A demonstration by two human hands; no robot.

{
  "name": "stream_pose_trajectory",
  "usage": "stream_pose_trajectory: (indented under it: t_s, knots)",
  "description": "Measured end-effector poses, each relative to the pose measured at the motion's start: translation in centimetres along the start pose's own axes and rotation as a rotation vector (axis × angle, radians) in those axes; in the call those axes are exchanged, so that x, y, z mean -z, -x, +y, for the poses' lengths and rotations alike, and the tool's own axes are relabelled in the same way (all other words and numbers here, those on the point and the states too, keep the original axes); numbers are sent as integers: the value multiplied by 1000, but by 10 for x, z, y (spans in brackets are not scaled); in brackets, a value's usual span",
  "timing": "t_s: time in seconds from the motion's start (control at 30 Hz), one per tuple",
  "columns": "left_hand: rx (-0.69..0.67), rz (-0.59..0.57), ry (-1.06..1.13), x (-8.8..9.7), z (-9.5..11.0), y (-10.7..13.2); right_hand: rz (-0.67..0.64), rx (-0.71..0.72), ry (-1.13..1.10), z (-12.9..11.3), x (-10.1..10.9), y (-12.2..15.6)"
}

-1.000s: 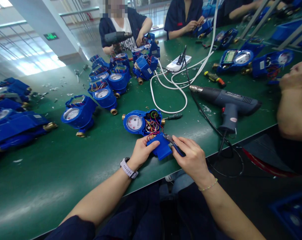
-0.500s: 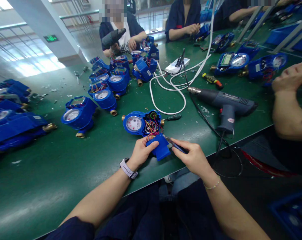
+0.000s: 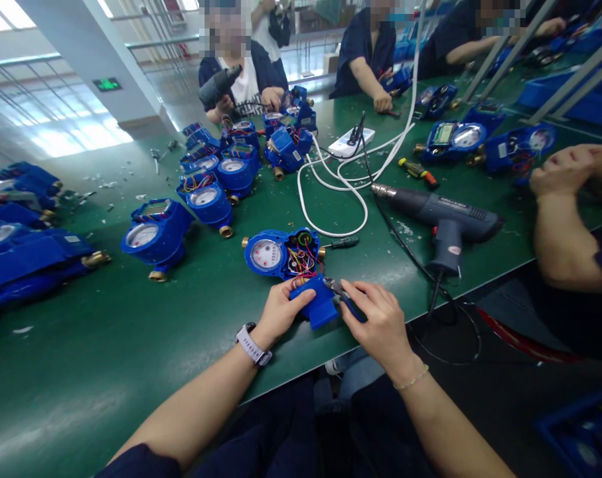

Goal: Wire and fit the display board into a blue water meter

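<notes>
An open blue water meter (image 3: 279, 253) with coloured wires lies on the green table (image 3: 131, 345) just beyond my hands. My left hand (image 3: 279, 311), a watch on its wrist, is closed on the meter's blue cover (image 3: 319, 305), which tilts up at the table's near edge. My right hand (image 3: 375, 324) grips blue-handled pliers (image 3: 344, 297), whose metal jaws point at the cover's right side, next to the wires.
A dark heat gun (image 3: 437, 214) lies to the right with its black cord over the table edge. White cables (image 3: 340, 179) loop to a power strip (image 3: 351, 139). Several blue meters (image 3: 201, 192) stand to the left and far. Other people work around the table; a forearm (image 3: 559, 219) rests at right.
The view has tilted slightly. My right hand shifted its grip on the pliers and brought their jaws back against the cover. A person across the table raised a heat gun.
</notes>
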State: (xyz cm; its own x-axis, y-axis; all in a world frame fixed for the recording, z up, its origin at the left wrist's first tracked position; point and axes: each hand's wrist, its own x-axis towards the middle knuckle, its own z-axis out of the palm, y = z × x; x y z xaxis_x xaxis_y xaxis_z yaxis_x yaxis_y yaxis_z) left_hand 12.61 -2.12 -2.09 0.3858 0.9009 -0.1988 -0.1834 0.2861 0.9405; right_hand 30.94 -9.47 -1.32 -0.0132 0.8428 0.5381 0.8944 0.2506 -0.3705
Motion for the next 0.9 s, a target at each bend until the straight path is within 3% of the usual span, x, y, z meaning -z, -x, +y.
stream_pose_trajectory:
  t_s: [0.2,0.5,0.9]
  knots:
    - [8,-39,4,1,1,0,-65,-80,-250,2,-2,1]
    - [23,-72,22,5,-1,2,-292,-559,-938,-5,1,-1]
    - [57,-77,128,0,6,6,-273,-674,-1117,-10,2,-2]
